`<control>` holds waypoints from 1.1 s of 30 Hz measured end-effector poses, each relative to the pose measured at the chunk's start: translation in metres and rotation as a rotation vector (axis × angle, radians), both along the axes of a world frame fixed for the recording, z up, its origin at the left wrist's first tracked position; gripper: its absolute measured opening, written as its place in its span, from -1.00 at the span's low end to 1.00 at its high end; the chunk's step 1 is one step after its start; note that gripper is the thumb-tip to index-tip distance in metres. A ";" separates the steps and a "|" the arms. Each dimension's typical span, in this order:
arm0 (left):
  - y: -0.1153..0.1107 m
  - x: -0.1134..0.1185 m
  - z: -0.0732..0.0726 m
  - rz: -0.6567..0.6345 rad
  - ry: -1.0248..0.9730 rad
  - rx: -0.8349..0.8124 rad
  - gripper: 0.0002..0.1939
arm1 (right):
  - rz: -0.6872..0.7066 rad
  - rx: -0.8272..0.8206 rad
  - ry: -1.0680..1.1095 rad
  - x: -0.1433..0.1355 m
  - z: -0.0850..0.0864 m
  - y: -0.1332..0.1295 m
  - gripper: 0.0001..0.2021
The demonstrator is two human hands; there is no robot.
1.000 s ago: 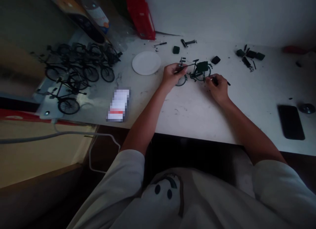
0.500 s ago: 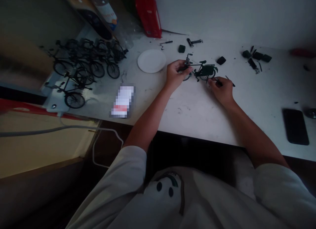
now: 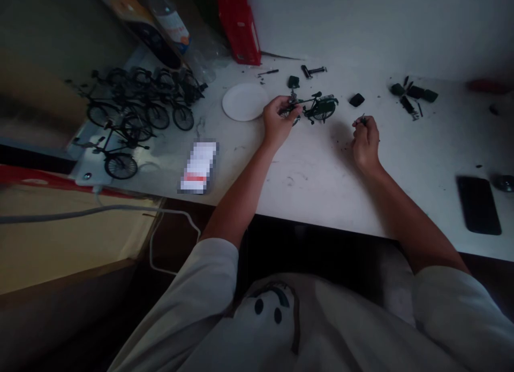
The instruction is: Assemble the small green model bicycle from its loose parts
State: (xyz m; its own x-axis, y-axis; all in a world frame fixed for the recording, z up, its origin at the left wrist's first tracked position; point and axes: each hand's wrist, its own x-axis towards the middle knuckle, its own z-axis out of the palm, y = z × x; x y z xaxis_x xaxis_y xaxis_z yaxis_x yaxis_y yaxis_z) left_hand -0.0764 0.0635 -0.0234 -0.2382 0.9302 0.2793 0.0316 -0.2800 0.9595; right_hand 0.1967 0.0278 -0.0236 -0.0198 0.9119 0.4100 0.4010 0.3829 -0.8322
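My left hand point(image 3: 277, 123) is closed round the front of a small dark model bicycle point(image 3: 322, 108), near its handlebar and front wheel. The bicycle stands above the white table, with its rear wheel and a green part beside it pointing right. To the right of it, my right hand point(image 3: 366, 144) is closed, apart from the bicycle. A thin dark tool point(image 3: 363, 118) sticks up a little from its fingertips; the fingers hide most of it. Between bicycle and right hand, a small dark block point(image 3: 356, 99) lies farther back.
Several model bicycles point(image 3: 120, 166) crowd the table's left end. A white plate point(image 3: 241, 101), a blurred-screen phone point(image 3: 199, 166), a small screwdriver point(image 3: 268, 72), dark green parts point(image 3: 417, 92) and a black phone point(image 3: 479, 205) lie around. A red box point(image 3: 243, 35) and bottle point(image 3: 172, 21) stand behind.
My right hand has drawn back from the bicycle's rear wheel and turned, with the tool now pointing up. My left hand and the bicycle have shifted slightly left.
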 end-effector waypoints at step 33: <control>-0.063 0.040 0.031 -0.214 0.388 0.140 -0.70 | 0.039 0.118 0.065 -0.017 0.025 -0.025 -0.51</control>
State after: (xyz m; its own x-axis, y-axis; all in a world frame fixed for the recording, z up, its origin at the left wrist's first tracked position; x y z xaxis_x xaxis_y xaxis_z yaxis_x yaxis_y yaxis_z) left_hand -0.0360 0.0007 0.0080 0.1015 0.8940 0.4363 0.3080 -0.4453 0.8408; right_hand 0.1801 0.0027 0.0012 -0.0237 0.8562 0.5162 0.3307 0.4939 -0.8042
